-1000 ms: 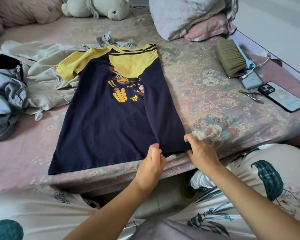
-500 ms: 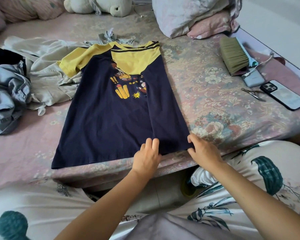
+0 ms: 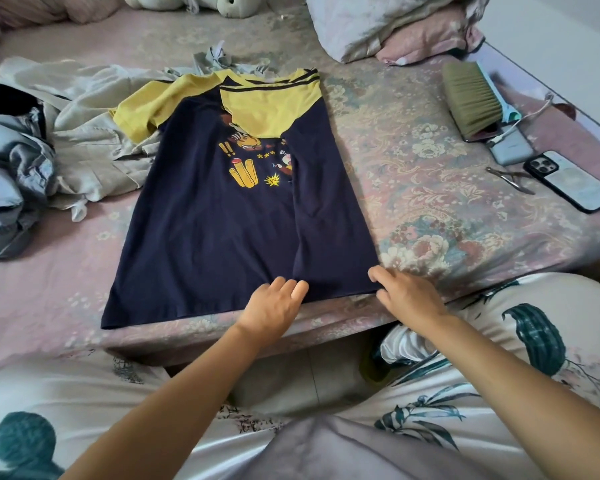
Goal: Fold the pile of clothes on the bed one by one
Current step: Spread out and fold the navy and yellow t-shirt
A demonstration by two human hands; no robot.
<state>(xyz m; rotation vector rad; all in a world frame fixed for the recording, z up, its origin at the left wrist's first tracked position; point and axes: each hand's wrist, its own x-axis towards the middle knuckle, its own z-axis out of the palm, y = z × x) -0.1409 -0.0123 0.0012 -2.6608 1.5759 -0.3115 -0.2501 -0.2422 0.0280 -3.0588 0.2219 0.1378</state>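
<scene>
Since a second ago the left hand (image 3: 271, 308) has uncurled: it was bunched on the hem of the T-shirt (image 3: 236, 216), and its fingers are now straight and together, lying flat on the hem at about 6 o'clock of the garment. The right hand (image 3: 407, 294) was pinching the hem's near right corner; it now rests there at 5 o'clock with loosely bent fingers spread on the cloth, gripping nothing that can be seen. The shirt has not shifted on the bed (image 3: 430, 188).

The T-shirt is navy with yellow shoulders, dark stripes at the neck and a yellow cartoon print on the chest. It lies face up in the middle of the bed, neck at 12 o'clock, hem at the near edge. Its right side is folded inward, so a long flap covers part of the print; the left sleeve sticks out at 10 o'clock.

At 9 o'clock of the shirt lies the pile: a beige garment (image 3: 84, 133) touching the sleeve, and a grey-blue garment (image 3: 11, 188) farther left. At 2 to 3 o'clock, well apart, lie a brush (image 3: 470, 97), a power bank (image 3: 511, 147), nail nippers (image 3: 511, 178) and a phone (image 3: 570, 181). Pillows (image 3: 388, 22) sit at 1 o'clock.
</scene>
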